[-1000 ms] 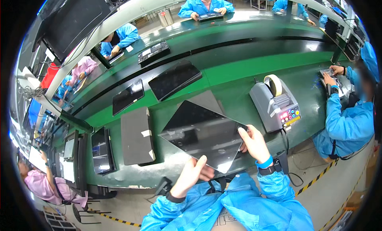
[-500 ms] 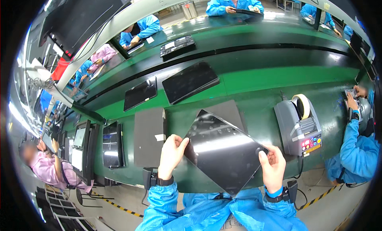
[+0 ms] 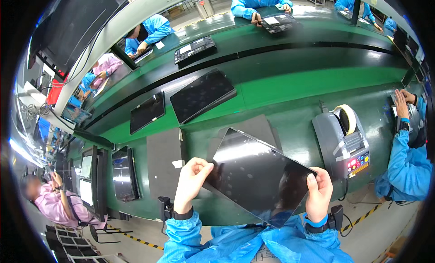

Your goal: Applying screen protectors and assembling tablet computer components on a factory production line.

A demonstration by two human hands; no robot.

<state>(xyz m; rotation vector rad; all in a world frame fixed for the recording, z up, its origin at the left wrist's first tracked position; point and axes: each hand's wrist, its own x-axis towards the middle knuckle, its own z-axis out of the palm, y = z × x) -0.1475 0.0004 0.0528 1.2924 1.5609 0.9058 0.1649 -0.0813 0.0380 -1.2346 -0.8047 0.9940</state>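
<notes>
A black glossy screen panel (image 3: pixel 260 179) is held up, tilted, in front of my body, above the near edge of the green bench. Smudges and a bright reflection show on its dark face. My left hand (image 3: pixel 194 181) pinches its left corner between thumb and fingers. At the right corner, my right hand (image 3: pixel 319 193) grips it with the thumb on the face and the fingers behind. Behind the panel lies a dark grey foam pad (image 3: pixel 258 127), partly covered by it. Left of my left hand rests another grey foam pad (image 3: pixel 164 161) with a small white tape piece.
A grey tape dispenser (image 3: pixel 340 140) with a tape roll stands at right. Two dark panels (image 3: pixel 204 95) (image 3: pixel 148 112) lie on the green strip beyond. Stacked dark panels (image 3: pixel 124 174) sit at left beside a monitor (image 3: pixel 88 177). Co-workers in blue and pink sit around the benches.
The panel in my hands has tipped slightly and shifted right, its reflection moving. My view has turned a little. Across the bench, a co-worker's device now shows its inner side.
</notes>
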